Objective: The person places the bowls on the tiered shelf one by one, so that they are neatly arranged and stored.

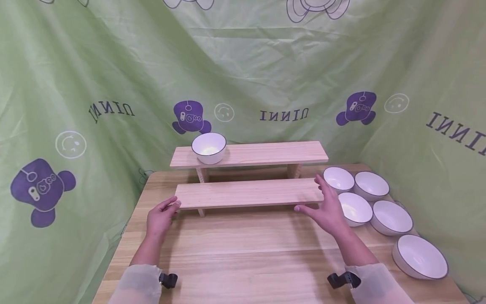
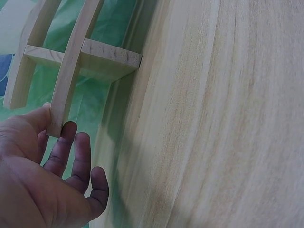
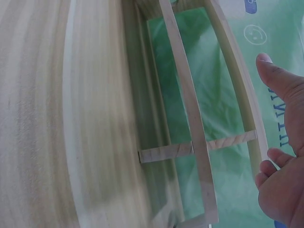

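A two-tier wooden shelf rack stands on the table, with a lower board (image 1: 247,194) in front of a raised upper board (image 1: 265,154). My left hand (image 1: 161,217) pinches the lower board's left end between thumb and fingertips; the left wrist view shows the board's end (image 2: 56,126) between them. By the right end of that board, my right hand (image 1: 328,211) has its thumb and fingers spread, holding nothing. A white bowl (image 1: 209,148) with a dark rim sits on the upper board's left part.
Several white bowls (image 1: 355,207) stand grouped on the right side of the wooden table (image 1: 243,261), close to my right hand. Nearer the front right corner is another white bowl (image 1: 420,257). A green printed curtain (image 1: 243,76) surrounds the table at the back and sides.
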### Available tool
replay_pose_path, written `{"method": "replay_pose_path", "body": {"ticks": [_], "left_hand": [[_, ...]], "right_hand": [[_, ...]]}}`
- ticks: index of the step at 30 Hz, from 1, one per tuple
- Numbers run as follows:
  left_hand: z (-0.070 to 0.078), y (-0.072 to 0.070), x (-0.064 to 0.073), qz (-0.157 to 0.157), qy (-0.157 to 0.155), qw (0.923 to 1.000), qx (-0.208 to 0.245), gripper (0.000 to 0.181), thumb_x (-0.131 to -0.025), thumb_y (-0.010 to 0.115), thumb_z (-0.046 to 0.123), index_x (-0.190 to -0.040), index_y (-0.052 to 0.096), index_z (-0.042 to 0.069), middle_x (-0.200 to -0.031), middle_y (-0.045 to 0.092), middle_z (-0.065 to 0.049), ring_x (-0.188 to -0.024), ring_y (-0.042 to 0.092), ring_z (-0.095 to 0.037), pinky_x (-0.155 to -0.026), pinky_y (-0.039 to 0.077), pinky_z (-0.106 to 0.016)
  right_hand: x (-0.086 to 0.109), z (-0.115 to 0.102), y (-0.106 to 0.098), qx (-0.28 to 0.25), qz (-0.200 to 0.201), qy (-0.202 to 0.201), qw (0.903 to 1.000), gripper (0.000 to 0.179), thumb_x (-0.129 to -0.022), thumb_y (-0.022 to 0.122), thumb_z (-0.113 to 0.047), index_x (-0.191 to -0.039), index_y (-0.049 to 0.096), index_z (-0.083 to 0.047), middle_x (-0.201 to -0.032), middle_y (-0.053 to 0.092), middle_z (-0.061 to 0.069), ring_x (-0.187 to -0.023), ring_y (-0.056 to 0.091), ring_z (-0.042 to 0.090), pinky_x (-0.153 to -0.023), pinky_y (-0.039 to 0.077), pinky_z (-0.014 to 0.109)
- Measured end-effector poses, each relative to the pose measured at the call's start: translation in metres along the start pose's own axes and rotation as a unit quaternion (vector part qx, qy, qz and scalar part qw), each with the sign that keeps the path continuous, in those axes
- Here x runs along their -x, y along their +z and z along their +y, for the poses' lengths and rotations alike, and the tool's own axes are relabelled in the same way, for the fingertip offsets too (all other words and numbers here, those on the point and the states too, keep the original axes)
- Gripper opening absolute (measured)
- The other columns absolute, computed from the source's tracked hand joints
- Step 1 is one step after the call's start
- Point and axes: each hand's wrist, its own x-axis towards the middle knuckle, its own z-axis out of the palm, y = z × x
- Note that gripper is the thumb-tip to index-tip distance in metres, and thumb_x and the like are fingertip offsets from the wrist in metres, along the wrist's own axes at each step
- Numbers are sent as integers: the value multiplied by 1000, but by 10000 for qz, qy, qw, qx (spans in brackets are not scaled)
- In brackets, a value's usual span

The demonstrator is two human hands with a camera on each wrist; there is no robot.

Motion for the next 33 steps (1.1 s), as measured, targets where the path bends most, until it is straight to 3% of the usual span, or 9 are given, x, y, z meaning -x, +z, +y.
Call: {"method": "replay_pose_path", "body": {"ticks": [11,19,33], "left_hand": [[-3,0,-1,74,-67,9999,-93,53,-88,85,39,-133,72,14,-85,73,14,-85,73,-20,-60,52,-25],[-3,0,-2,12,-32,10000,-59,53,-89,85,38,-133,72,13,-85,73,14,-84,73,-20,-58,51,-24],[-3,0,-3,0,18,10000,-26,53,-90,84,38,-134,71,12,-85,73,13,-81,72,-16,-58,51,-23]], "right_hand": [[11,6,-7,119,253,59,9996,120,-69,99,-37,-162,29,-7,-156,44,20,-134,43,46,-101,41,65],[23,15,-16,13,290,298,9991,119,-71,98,-38,-163,28,-9,-157,42,23,-140,35,51,-108,32,71],[36,26,-28,208,466,437,9977,118,-71,98,-35,-164,28,-11,-158,41,23,-142,31,53,-107,32,71]]}}
